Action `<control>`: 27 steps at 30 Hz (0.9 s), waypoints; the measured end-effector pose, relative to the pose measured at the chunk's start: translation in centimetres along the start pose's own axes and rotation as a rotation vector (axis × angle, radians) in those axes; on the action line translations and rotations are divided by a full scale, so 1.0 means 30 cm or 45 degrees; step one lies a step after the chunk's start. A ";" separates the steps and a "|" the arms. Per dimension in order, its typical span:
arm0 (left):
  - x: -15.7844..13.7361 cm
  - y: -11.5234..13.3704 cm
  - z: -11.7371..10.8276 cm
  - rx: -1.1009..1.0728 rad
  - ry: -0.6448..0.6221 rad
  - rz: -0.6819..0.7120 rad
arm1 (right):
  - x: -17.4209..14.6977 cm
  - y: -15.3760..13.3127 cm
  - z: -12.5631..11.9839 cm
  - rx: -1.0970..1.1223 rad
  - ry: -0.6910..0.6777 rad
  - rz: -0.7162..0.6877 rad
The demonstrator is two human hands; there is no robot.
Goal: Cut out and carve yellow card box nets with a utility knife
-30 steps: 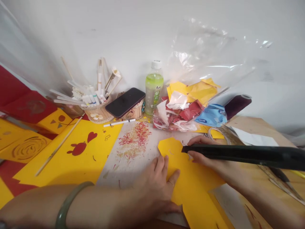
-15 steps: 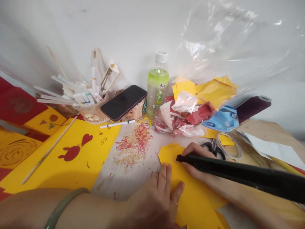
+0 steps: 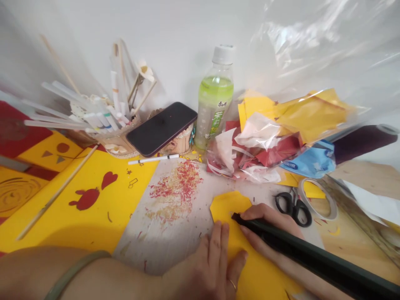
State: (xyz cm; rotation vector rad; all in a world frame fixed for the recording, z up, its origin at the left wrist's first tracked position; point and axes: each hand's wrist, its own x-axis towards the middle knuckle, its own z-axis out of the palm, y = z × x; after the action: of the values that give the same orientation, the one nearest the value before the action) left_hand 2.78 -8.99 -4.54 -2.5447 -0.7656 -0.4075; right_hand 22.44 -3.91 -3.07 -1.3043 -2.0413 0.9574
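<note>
My left hand (image 3: 212,266) lies on a sheet of yellow paper (image 3: 233,202), fingers stretched out and pressing on it. My right hand (image 3: 275,221) is closed around a long black pen-like tool (image 3: 300,248) that runs toward the lower right. Its tip rests at the upper part of the paper, by a small pale mark. Whether a blade or a writing point is at the tip, I cannot tell. Beyond my right hand lie black-handled scissors (image 3: 293,208) and a roll of tape (image 3: 318,198).
Left is a yellow sheet (image 3: 121,200) with red cut-outs and a wooden stick (image 3: 56,193). At the back stand a basket of markers (image 3: 115,141), a phone (image 3: 162,127) propped on a second basket, a green drink bottle (image 3: 215,100) and a plastic bag of paper scraps (image 3: 265,146).
The whole view has shifted and come closer, so the scissors show more fully. My right hand with the black tool has stayed near the same spot on the paper; my left hand still presses it.
</note>
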 end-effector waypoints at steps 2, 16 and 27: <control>0.003 -0.002 -0.002 0.001 0.019 -0.021 | 0.002 -0.011 -0.003 -0.017 0.049 0.020; 0.020 -0.046 0.007 -0.284 -0.053 -0.044 | 0.008 -0.043 -0.105 0.113 0.164 0.217; 0.076 -0.280 0.027 -0.644 -0.483 0.199 | 0.018 0.015 -0.087 0.156 0.085 0.256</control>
State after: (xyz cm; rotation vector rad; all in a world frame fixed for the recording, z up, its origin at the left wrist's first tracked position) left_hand -0.13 -1.33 -1.53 -3.1902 -0.6428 -0.0642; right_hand 24.41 -2.56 -1.79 -1.4745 -1.7971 1.0934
